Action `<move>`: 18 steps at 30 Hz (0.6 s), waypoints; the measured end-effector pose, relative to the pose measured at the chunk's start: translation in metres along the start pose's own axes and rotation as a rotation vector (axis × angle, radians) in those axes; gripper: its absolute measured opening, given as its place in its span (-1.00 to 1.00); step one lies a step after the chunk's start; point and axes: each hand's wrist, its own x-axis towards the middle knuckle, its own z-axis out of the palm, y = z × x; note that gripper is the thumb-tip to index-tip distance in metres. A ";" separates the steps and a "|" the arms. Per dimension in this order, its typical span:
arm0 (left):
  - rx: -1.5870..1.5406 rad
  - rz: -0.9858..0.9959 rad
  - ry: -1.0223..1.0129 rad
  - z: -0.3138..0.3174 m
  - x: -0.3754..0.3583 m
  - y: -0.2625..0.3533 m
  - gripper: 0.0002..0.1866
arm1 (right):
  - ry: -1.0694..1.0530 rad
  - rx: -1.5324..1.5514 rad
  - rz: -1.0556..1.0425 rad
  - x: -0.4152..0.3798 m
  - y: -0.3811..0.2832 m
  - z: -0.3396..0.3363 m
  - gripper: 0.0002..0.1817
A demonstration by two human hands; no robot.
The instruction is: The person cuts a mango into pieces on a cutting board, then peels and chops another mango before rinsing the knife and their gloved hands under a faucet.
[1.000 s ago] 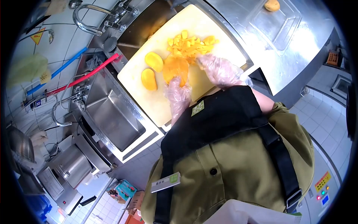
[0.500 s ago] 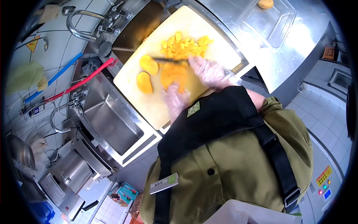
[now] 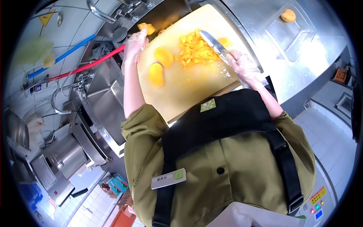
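In a clear plastic glove, my left hand (image 3: 135, 44) is beyond the board's left edge, fingers closed on an orange-yellow mango piece (image 3: 147, 28) over the sink. Whether it is flesh, peel or stone I cannot make out. My right hand (image 3: 244, 66), gloved too, grips a knife (image 3: 215, 45) whose blade points up and left over the board. Beside the blade lies a heap of chopped mango (image 3: 198, 51). Two mango halves (image 3: 156, 74) rest on the left part of the cutting board (image 3: 177, 98). The board spans the sink.
A steel sink basin (image 3: 107, 102) lies to the left, with a tap (image 3: 100, 11) behind. Red (image 3: 90, 64) and blue (image 3: 62, 56) hoses run along the wall. On the right counter (image 3: 280, 81), a clear plastic container (image 3: 291, 36) stands with a whole yellow fruit (image 3: 288, 16).
My left hand has moved from the board's middle to its upper left, carrying the mango piece. The knife has lifted off the mango and swung to the right.
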 end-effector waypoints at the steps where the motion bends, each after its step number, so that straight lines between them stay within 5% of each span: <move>1: 0.392 0.039 -0.003 -0.006 -0.005 0.003 -0.68 | -0.042 0.046 0.015 0.002 -0.006 -0.006 -0.67; 2: 1.020 0.433 0.118 -0.009 0.018 -0.042 -0.60 | -0.081 0.089 0.034 0.004 -0.012 -0.014 -0.68; 5: 1.129 0.124 0.008 0.013 -0.019 -0.026 -0.45 | -0.149 0.209 0.123 0.005 -0.023 -0.022 -0.70; 7: 1.007 0.013 0.011 0.037 -0.050 -0.003 -0.45 | -0.130 0.187 0.132 0.003 -0.031 -0.021 -0.69; 9: 0.871 0.049 -0.006 0.070 -0.031 -0.057 -0.42 | -0.078 0.165 0.046 -0.001 -0.039 -0.021 -0.70; 12: 0.627 -0.013 0.098 0.090 -0.054 -0.009 -0.42 | -0.085 0.211 -0.028 0.003 -0.039 -0.023 -0.70; 15: -0.225 0.213 0.171 0.095 -0.055 -0.027 -0.46 | -0.092 0.186 -0.142 0.005 -0.038 -0.029 -0.67; 18: -1.391 -0.202 -0.021 0.089 -0.080 0.001 -0.57 | -0.032 0.081 -0.385 0.004 -0.030 -0.020 -0.65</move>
